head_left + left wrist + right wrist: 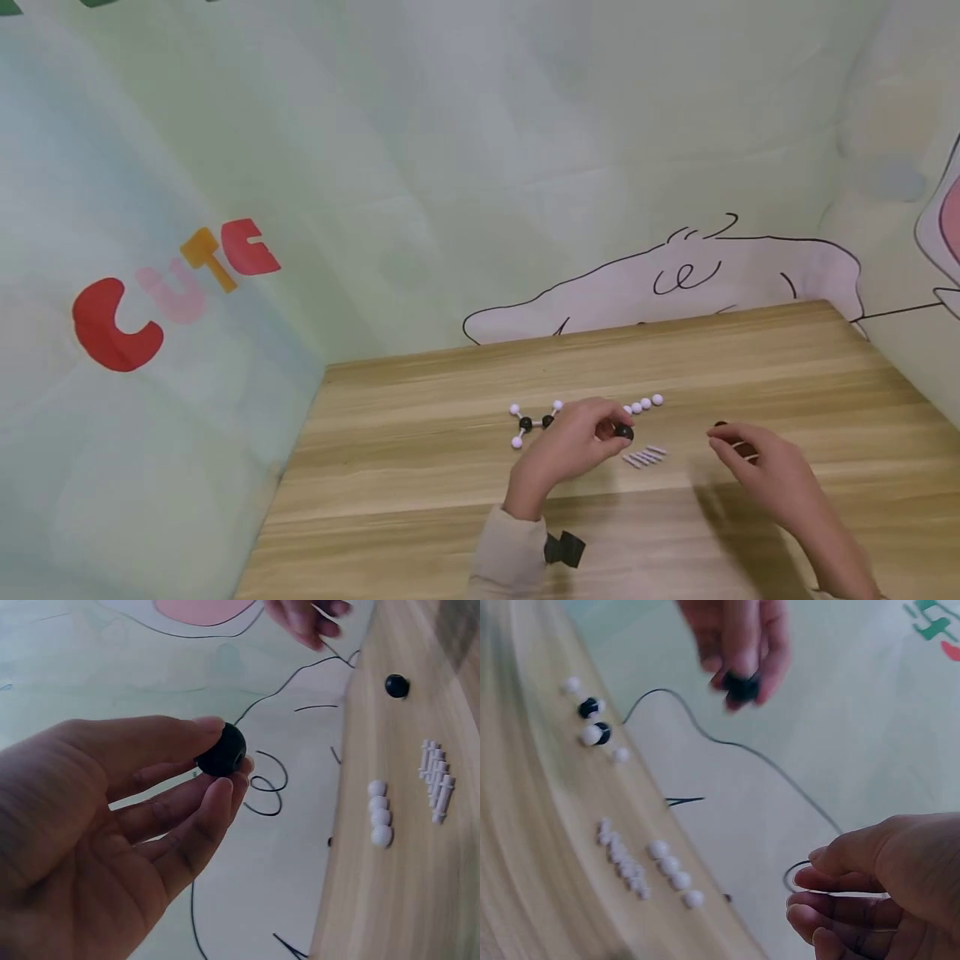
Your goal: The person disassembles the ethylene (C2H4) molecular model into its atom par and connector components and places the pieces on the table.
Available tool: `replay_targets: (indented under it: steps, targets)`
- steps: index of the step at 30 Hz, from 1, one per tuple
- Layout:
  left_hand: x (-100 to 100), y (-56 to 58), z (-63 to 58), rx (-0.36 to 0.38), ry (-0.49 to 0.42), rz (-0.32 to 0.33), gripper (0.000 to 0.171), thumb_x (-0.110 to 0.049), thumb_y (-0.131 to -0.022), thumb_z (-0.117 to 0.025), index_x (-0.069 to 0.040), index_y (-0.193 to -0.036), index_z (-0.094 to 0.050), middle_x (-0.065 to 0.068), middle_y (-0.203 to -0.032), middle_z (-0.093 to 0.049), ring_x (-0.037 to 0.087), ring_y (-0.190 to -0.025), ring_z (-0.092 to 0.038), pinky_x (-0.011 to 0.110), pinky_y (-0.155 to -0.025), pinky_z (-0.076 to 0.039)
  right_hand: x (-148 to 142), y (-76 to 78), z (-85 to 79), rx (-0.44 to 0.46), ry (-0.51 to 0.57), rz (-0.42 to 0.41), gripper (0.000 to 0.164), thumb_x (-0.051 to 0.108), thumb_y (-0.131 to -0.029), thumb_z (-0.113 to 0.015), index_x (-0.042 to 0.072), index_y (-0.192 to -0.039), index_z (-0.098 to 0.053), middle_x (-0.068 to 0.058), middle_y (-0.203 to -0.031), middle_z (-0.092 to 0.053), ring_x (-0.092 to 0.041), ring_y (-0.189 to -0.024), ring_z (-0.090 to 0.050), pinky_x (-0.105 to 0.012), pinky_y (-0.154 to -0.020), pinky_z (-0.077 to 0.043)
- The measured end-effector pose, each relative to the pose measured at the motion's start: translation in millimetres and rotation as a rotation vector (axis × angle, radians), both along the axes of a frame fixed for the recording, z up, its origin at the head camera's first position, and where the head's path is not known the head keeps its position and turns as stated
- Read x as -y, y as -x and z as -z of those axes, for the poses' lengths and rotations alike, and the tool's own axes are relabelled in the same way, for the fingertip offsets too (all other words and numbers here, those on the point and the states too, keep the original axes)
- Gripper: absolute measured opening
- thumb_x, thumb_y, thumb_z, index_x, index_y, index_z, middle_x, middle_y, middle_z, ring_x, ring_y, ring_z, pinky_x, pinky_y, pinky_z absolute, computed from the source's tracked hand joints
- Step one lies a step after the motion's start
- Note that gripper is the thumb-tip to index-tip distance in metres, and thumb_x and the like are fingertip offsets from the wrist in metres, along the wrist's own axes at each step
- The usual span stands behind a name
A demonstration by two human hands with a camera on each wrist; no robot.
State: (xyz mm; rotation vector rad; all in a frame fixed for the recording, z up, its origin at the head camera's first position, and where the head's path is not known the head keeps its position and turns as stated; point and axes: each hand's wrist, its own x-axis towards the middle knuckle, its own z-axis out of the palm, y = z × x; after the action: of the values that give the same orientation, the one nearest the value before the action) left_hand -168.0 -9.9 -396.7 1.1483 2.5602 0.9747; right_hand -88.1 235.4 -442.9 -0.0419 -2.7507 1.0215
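My left hand pinches a black ball between thumb and fingertips, raised over the table. A small hole shows in the ball's side in the left wrist view. My right hand is above the table on the right, fingers loosely bent, with nothing between thumb and fingertips in the right wrist view. Another black ball lies on the table, partly hidden behind the right hand in the head view. Left of my left hand lies a joined model of black balls, white balls and short white rods, partly covered by that hand.
Several loose white balls sit in a row on the wooden table. Nearer to me, several short white connector pegs lie side by side. A printed curtain hangs along the table's far and left edges.
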Motion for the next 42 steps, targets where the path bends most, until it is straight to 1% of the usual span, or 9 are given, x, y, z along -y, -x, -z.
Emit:
replay_targets:
  steps: [2,7,9,14,19,23,31,38,42]
  targets:
    - [-7,4.5,2.6,-0.016,0.031,-0.001,0.018,-0.015,-0.09,-0.067,-0.01,-0.107,-0.068,-0.003,-0.097,-0.068,-0.003,-0.078,-0.054,0.009,-0.07,-0.044,-2,-8.0,-6.2,-0.01,0.007,0.03,0.022,0.024,-0.094,-0.061,0.007,-0.106,-0.069,-0.012,-0.101,-0.07,-0.022,-0.082,-0.066,-0.025,-0.063,-0.049]
    - [-24,13.8,9.7,-0.023,0.082,0.015,0.019,-0.013,-0.089,-0.067,-0.009,-0.108,-0.067,-0.002,-0.097,-0.068,-0.001,-0.08,-0.056,0.009,-0.071,-0.044,-9,-22.4,-16.2,-0.071,0.018,0.077,0.022,0.024,-0.094,-0.061,0.008,-0.108,-0.069,-0.011,-0.1,-0.07,0.011,-0.079,-0.054,-0.016,-0.063,-0.048]
    - [-33,17.1,12.6,-0.008,0.093,0.023,0.02,-0.012,-0.09,-0.066,-0.008,-0.109,-0.066,-0.002,-0.098,-0.067,-0.001,-0.081,-0.056,0.009,-0.072,-0.044,-12,-25.9,-17.4,-0.099,0.019,0.096,0.021,0.022,-0.094,-0.061,0.008,-0.108,-0.069,-0.011,-0.101,-0.07,0.019,-0.077,-0.048,-0.013,-0.062,-0.046]
    - [-55,26.8,20.2,-0.011,0.127,0.038,0.02,-0.013,-0.091,-0.066,-0.007,-0.109,-0.066,-0.001,-0.1,-0.068,-0.001,-0.083,-0.058,0.009,-0.074,-0.045,-17,-32.2,-17.2,-0.103,0.038,0.124,0.021,0.024,-0.094,-0.061,0.01,-0.109,-0.068,-0.012,-0.105,-0.069,0.02,-0.078,-0.047,-0.009,-0.063,-0.043]
    - [-76,36.5,30.1,-0.044,0.185,0.042,0.016,-0.017,-0.091,-0.066,-0.011,-0.106,-0.067,-0.005,-0.094,-0.066,-0.002,-0.081,-0.056,0.009,-0.072,-0.044,-20,-35.3,-17.6,-0.096,0.051,0.137,0.023,0.025,-0.095,-0.06,0.009,-0.111,-0.068,-0.013,-0.106,-0.069,0.02,-0.079,-0.047,-0.009,-0.062,-0.042]
    - [-92,40.8,39.7,-0.066,0.232,0.043,0.016,-0.019,-0.091,-0.066,-0.014,-0.106,-0.068,-0.008,-0.092,-0.066,-0.002,-0.081,-0.056,0.009,-0.071,-0.043,-21,-36.8,-18.8,-0.12,0.054,0.15,0.022,0.023,-0.094,-0.061,0.008,-0.11,-0.068,-0.013,-0.105,-0.069,0.021,-0.078,-0.046,-0.008,-0.062,-0.041]
    - [-113,43.5,52.7,-0.132,0.315,0.035,0.013,-0.021,-0.09,-0.068,-0.018,-0.102,-0.069,-0.011,-0.098,-0.069,-0.002,-0.09,-0.06,0.01,-0.076,-0.044,-21,-37.1,-23.5,-0.161,0.054,0.164,0.02,0.02,-0.093,-0.062,0.008,-0.109,-0.068,-0.013,-0.105,-0.069,0.022,-0.079,-0.045,-0.006,-0.063,-0.041]
    - [-125,42.7,60.1,-0.127,0.328,0.012,0.014,-0.025,-0.088,-0.069,-0.021,-0.102,-0.069,-0.012,-0.095,-0.066,-0.003,-0.084,-0.056,0.011,-0.07,-0.042,-19,-38.2,-26.5,-0.157,0.056,0.158,0.02,0.02,-0.093,-0.063,0.01,-0.11,-0.068,-0.011,-0.105,-0.069,0.021,-0.079,-0.048,-0.007,-0.063,-0.042]
    - [-130,42.0,66.6,-0.171,0.349,0.017,0.015,-0.026,-0.089,-0.069,-0.022,-0.102,-0.069,-0.011,-0.09,-0.064,-0.003,-0.079,-0.053,0.01,-0.066,-0.039,-19,-38.8,-26.9,-0.157,0.046,0.159,0.019,0.02,-0.093,-0.063,0.01,-0.109,-0.068,-0.011,-0.104,-0.07,0.02,-0.079,-0.048,-0.007,-0.062,-0.042]
